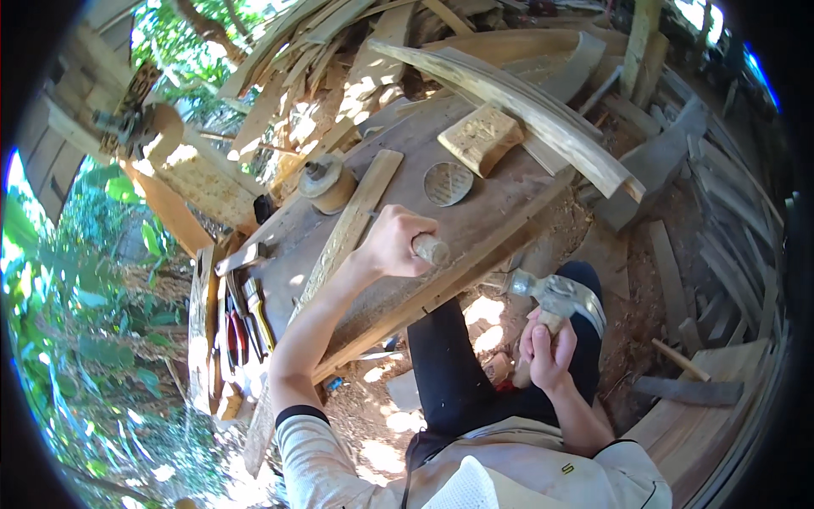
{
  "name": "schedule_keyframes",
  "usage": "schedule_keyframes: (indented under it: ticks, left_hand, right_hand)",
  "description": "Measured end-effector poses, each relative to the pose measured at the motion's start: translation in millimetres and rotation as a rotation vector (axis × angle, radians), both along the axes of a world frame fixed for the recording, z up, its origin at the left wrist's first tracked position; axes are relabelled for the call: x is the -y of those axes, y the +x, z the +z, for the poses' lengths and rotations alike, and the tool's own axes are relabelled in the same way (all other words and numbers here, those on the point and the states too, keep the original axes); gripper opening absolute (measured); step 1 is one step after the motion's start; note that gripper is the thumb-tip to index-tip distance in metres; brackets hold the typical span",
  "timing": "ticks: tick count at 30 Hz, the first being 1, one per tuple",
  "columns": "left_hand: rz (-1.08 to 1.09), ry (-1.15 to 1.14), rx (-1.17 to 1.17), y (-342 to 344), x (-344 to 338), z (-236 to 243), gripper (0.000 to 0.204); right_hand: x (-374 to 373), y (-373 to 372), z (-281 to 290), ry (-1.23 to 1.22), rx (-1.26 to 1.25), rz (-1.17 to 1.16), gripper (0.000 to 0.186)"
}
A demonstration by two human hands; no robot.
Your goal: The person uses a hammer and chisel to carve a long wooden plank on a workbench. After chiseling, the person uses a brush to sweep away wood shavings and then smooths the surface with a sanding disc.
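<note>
My left hand (397, 242) is closed in a fist over the workbench (339, 263). It grips a round wooden handle (431, 249), whose end sticks out towards the right; whatever lies beyond the fist is hidden. My right hand (549, 349) holds a hammer (566, 299) by its wooden shaft. The hammer's metal head is up, above my leg and just off the bench's front edge, apart from the handle in my left hand. Beneath my left forearm a long narrow board (348, 237) lies across the bench.
On the bench stand a squat can with a spout (327, 183), a round tin (448, 184) and a carved wood block (481, 138). Pliers (237, 335) and a brush (257, 310) sit in a left-side rack. A long beam (517, 102) crosses the far corner; stacked planks (704, 433) are at right.
</note>
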State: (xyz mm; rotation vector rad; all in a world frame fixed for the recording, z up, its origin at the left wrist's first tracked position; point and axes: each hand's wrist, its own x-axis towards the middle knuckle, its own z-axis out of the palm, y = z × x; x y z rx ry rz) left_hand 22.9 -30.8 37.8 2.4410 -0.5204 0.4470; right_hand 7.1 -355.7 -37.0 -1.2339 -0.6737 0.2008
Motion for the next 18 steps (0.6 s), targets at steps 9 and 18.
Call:
schedule_keyframes:
  ticks: [9,18]
  left_hand:
    - [0.038,0.254,-0.006,10.1,19.5,-17.2,0.016]
    - [0.181,-0.919,0.515,-46.1,-56.4,22.6,0.009]
  right_hand:
    - [55.7,-12.4,-23.2,-0.159,-0.402,0.062,0.025]
    - [70.4,-6.0,-43.1,-0.090,-0.534,0.098,0.024]
